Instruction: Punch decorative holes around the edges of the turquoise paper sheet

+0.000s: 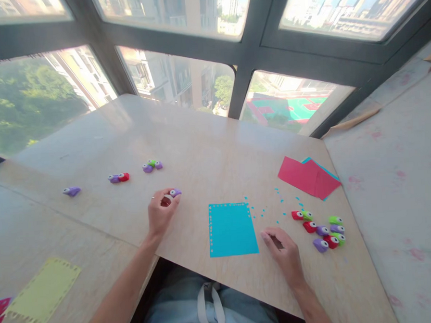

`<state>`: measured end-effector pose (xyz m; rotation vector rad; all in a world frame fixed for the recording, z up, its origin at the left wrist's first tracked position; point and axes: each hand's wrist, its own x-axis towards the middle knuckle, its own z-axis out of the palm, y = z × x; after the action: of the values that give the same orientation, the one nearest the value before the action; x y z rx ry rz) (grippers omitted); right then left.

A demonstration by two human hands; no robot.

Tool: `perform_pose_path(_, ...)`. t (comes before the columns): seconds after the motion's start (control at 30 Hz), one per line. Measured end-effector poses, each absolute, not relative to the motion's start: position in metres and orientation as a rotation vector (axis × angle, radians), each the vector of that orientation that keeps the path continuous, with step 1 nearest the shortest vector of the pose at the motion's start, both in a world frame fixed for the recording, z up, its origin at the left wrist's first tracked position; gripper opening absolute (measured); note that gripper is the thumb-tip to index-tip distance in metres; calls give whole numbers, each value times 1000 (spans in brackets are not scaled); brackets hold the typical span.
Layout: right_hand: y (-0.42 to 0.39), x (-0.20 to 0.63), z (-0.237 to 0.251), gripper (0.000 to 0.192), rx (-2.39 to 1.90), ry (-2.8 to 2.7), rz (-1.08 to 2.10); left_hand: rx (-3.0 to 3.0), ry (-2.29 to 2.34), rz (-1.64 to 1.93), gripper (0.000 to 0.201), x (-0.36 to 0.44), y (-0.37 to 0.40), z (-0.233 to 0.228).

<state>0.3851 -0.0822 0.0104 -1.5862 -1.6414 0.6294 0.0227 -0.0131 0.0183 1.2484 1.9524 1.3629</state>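
Observation:
Between the thumb and fingers of my left hand (161,216) is a small purple paper punch (175,192), held above the table left of a blue paper sheet (233,233). Small punched holes run along the sheet's left and top edges and part of its right edge. Just off the sheet's right edge rests my right hand (284,254), its fingers curled and the tips pinched together; whatever they might hold is too small to make out. Tiny blue paper bits (262,210) lie scattered right of the sheet.
Several red, green and purple punches (322,230) cluster at right, below red paper sheets (306,176). More punches stand at left: one purple (71,191), a purple-and-red pair (118,177) and a group of three (152,165). A punched yellow sheet (45,291) lies lower left. Windows and a wall border the table.

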Motion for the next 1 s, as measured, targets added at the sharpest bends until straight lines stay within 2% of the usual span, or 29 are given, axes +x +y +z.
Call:
perform_pose_path(0.27,-91,356,32,31,-1629,-1482,726,1367,1574,1263,33,103,-38,42)
perform_pose_path(0.5,-94,325,53,27,-1508,-1443,896,1527,1384,1168,36,129,-44,47)
perform_pose_path(0.73,-91,324,51,36,-1366,-1477,1116,1918,1123,933,40,151,-55,47)
perform_pose_path(0.87,-89,335,53,27,-1366,-1592,953,1970,1129,894,40,158,-57,44)
perform_pose_path(1.0,-87,343,54,21,-1367,-1659,838,1908,1120,903,24,162,-58,44)
